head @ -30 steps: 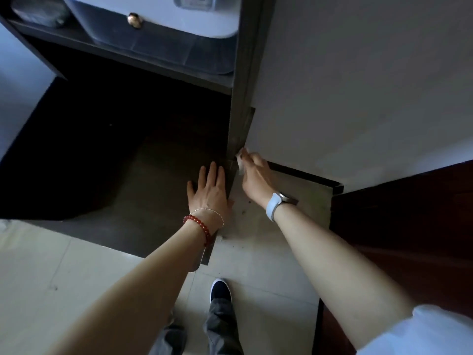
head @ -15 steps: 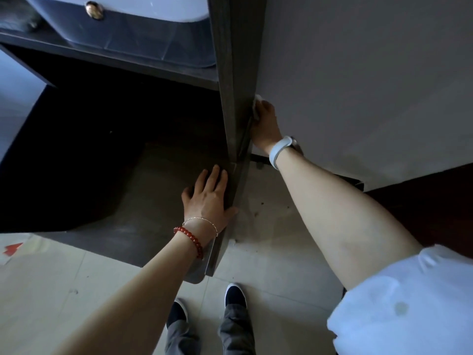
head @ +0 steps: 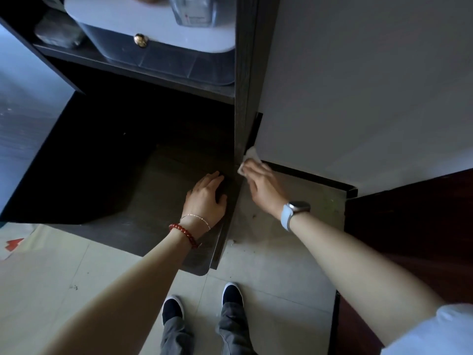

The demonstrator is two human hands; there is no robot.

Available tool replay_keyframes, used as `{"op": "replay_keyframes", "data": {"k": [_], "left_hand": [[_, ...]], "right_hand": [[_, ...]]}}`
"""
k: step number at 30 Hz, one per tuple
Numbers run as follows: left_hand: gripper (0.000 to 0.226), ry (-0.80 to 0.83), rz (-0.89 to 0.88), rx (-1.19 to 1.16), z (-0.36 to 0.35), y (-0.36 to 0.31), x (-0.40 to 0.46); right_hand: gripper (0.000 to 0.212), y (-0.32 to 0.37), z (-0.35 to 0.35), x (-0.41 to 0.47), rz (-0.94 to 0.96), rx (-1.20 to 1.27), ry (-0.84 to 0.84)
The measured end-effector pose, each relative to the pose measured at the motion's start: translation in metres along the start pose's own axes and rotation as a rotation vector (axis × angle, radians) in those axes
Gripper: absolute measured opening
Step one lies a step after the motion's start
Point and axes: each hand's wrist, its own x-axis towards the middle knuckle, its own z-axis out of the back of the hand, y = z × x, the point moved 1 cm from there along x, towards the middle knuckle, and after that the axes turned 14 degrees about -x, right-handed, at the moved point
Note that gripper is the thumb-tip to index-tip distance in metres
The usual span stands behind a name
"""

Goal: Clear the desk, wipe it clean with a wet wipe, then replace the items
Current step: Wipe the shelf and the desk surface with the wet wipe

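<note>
Two hands are at work at the right edge of the dark desk (head: 163, 190). Half a second ago the right hand (head: 263, 185) was raised against the upright side panel (head: 243, 98), well above the desk surface; now it has come back down to the panel's foot, where panel and desk edge meet, close to where it was a second ago. Its fingers are curled round a white wet wipe (head: 249, 158), which is pressed to the outer face of the panel beside the wall (head: 358, 85). A watch with a pale strap (head: 290, 213) sits on that wrist. The left hand (head: 207, 198) has stayed on the desk top just inside the edge, palm down, though its fingers, straight before, now look slightly bent; it holds nothing. A red bead bracelet (head: 183, 234) and a thin chain circle that wrist. On the shelf (head: 133, 70) above the desk stands a pale drawer box with a round brass knob (head: 141, 41); what is inside it cannot be told. On top of the box rests a clear container (head: 193, 10), cut off by the frame's edge, and left of the box lies a dark grey pouch-like item (head: 57, 34). Below, two dark shoes (head: 231, 294) stand on the tiled floor.
</note>
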Motion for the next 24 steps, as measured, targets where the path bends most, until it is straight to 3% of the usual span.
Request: {"op": "replay_keyframes", "data": {"k": [3, 6, 8, 15, 17, 19, 21, 24], "left_hand": [[0.042, -0.142, -0.006, -0.085, 0.012, 0.009, -0.015], [0.038, -0.177, 0.067, -0.102, 0.021, 0.022, -0.035], [0.036, -0.212, 0.111, -0.148, 0.030, 0.031, -0.051], [0.031, -0.302, 0.302, -0.276, 0.078, 0.075, -0.111], [0.033, -0.284, 0.330, -0.283, 0.092, 0.091, -0.126], [0.032, -0.268, 0.349, -0.343, 0.105, 0.107, -0.140], [0.031, -0.231, 0.366, -0.449, 0.118, 0.116, -0.152], [0.029, -0.190, 0.368, -0.632, 0.149, 0.127, -0.171]], "right_hand": [[0.028, 0.026, -0.013, -0.026, 0.084, -0.028, -0.001], [0.015, 0.071, -0.022, -0.045, 0.199, -0.027, -0.044], [0.012, 0.101, -0.030, -0.057, 0.234, -0.105, 0.020], [0.025, 0.177, -0.051, -0.104, 0.112, -0.190, 0.265], [0.027, 0.197, -0.049, -0.103, 0.005, 0.041, 0.454], [0.027, 0.221, -0.040, -0.094, -0.290, 0.452, 0.581], [0.026, 0.241, -0.025, -0.083, -0.519, 0.718, 0.518], [0.028, 0.274, 0.000, -0.064, -0.706, 0.998, 0.387]]}}
